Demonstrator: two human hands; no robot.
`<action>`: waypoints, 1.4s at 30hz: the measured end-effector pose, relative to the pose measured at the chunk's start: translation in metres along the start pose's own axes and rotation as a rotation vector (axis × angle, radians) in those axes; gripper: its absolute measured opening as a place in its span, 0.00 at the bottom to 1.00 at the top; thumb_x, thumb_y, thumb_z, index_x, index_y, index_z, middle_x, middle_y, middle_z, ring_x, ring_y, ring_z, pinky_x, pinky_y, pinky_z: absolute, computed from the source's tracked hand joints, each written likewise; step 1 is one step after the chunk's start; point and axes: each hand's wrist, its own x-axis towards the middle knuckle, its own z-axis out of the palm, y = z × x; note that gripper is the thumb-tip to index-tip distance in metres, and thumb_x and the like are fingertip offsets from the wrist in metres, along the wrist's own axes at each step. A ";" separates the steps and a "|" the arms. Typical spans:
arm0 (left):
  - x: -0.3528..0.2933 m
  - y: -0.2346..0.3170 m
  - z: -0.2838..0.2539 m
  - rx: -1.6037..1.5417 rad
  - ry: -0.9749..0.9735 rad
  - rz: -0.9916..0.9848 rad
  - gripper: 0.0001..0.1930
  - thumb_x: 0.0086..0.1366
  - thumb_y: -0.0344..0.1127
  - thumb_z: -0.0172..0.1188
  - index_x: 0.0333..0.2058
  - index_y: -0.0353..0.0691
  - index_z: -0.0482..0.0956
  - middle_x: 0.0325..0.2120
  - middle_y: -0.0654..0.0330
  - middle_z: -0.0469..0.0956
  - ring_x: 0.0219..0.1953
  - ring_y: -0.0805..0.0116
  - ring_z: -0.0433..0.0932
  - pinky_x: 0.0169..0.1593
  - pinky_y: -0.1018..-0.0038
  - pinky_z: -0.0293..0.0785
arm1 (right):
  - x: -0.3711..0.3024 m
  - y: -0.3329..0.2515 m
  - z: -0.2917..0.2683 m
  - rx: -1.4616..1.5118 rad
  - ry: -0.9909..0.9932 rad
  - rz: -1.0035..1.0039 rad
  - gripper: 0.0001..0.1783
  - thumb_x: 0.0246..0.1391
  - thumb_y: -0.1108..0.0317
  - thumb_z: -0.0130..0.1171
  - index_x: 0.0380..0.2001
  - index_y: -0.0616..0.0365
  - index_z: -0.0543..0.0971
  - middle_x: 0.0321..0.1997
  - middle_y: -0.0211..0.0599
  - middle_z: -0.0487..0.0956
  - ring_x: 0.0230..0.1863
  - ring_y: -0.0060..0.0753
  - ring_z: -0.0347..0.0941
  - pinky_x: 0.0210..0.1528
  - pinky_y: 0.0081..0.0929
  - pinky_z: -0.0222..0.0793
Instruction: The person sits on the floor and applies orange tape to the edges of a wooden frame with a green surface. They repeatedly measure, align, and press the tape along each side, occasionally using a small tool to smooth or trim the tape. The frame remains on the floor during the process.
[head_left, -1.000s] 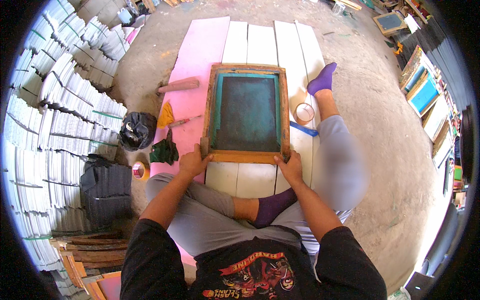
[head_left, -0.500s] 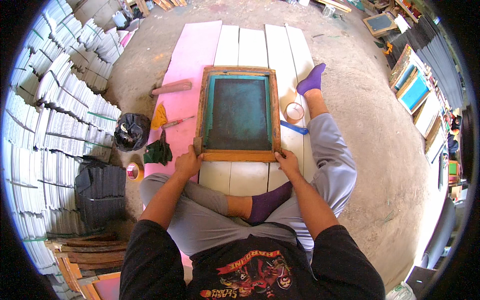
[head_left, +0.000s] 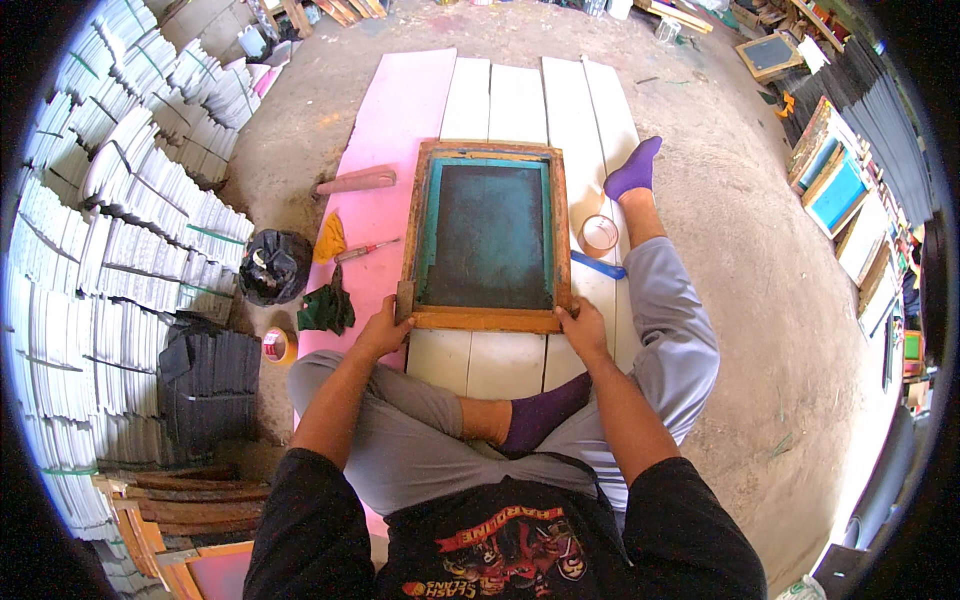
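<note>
A wooden screen-printing frame with dark teal mesh lies in front of me on pink and white boards. My left hand grips its near left corner, where a small brown flat piece shows along the edge. At the near right corner my right hand is closed on the wood, thumb on top. The undersides of both grips are hidden. Right of the frame are a tape roll and a blue strip-like tool. To its left lie a screwdriver-like tool, a yellow cloth and a dark green cloth.
A rolled pinkish bundle rests on the pink board. Beside the boards are a black bag and another tape roll. Tall stacks of white sheets line the left; more frames lean at the right. My legs flank the near boards.
</note>
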 end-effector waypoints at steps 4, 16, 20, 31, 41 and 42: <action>-0.006 0.001 -0.002 -0.025 0.006 -0.015 0.37 0.68 0.42 0.62 0.66 0.35 0.53 0.32 0.39 0.82 0.25 0.52 0.84 0.29 0.60 0.80 | -0.008 -0.050 -0.022 -0.232 -0.014 -0.264 0.25 0.51 0.64 0.63 0.54 0.57 0.77 0.38 0.52 0.84 0.35 0.57 0.82 0.42 0.52 0.77; -0.009 0.006 -0.006 -0.046 -0.021 -0.025 0.36 0.67 0.42 0.63 0.65 0.36 0.54 0.35 0.36 0.82 0.28 0.49 0.85 0.30 0.60 0.81 | -0.023 -0.110 -0.023 -0.715 -0.473 -0.128 0.16 0.52 0.67 0.58 0.43 0.60 0.82 0.35 0.47 0.86 0.38 0.49 0.85 0.39 0.47 0.80; -0.001 -0.017 0.004 -0.018 0.018 0.015 0.36 0.67 0.41 0.63 0.65 0.37 0.53 0.35 0.36 0.82 0.31 0.48 0.85 0.33 0.59 0.81 | -0.011 -0.114 -0.012 -0.785 -0.529 -0.195 0.10 0.51 0.67 0.60 0.34 0.56 0.87 0.36 0.42 0.87 0.40 0.46 0.85 0.40 0.45 0.81; 0.002 -0.012 0.005 0.027 0.052 0.091 0.36 0.67 0.46 0.63 0.64 0.35 0.54 0.34 0.35 0.82 0.35 0.41 0.85 0.38 0.55 0.80 | -0.001 -0.140 -0.020 -0.854 -0.693 -0.178 0.15 0.46 0.66 0.59 0.36 0.59 0.88 0.39 0.47 0.87 0.42 0.46 0.85 0.44 0.46 0.81; 0.003 -0.009 0.006 0.006 0.100 0.002 0.34 0.69 0.48 0.60 0.65 0.38 0.56 0.42 0.31 0.80 0.47 0.35 0.81 0.50 0.52 0.76 | 0.030 -0.091 -0.015 -0.423 -0.085 0.081 0.27 0.54 0.51 0.64 0.46 0.66 0.78 0.41 0.57 0.84 0.47 0.55 0.82 0.50 0.48 0.78; 0.001 -0.005 0.003 -0.011 0.097 -0.016 0.34 0.69 0.48 0.60 0.65 0.38 0.57 0.43 0.32 0.80 0.48 0.35 0.80 0.51 0.52 0.76 | 0.032 -0.080 -0.014 -0.371 -0.072 0.107 0.28 0.56 0.49 0.64 0.45 0.67 0.76 0.41 0.59 0.83 0.47 0.57 0.82 0.49 0.50 0.78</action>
